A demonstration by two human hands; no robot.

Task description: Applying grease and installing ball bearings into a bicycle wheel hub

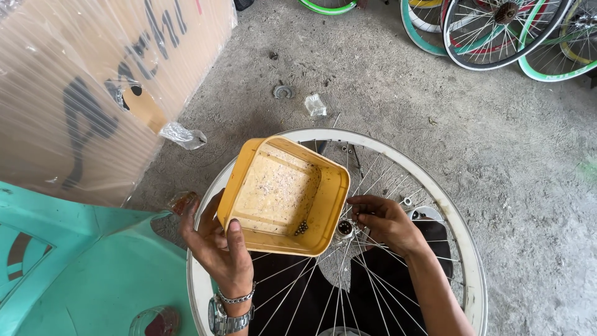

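Now your left hand (214, 246) grips the tilted yellow tray (283, 196) over the wheel's left rim (200, 292), a few small bearing balls (301, 228) pooled in its low corner; your right hand (384, 222) pinches at the hub (344, 228), so seating looks unfinished.

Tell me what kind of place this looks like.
Probably a bicycle repair workshop. A spoked wheel lies under the hands, more wheels are stacked on the bare concrete floor, and the left hand tilts a yellow tray of small bearing balls.
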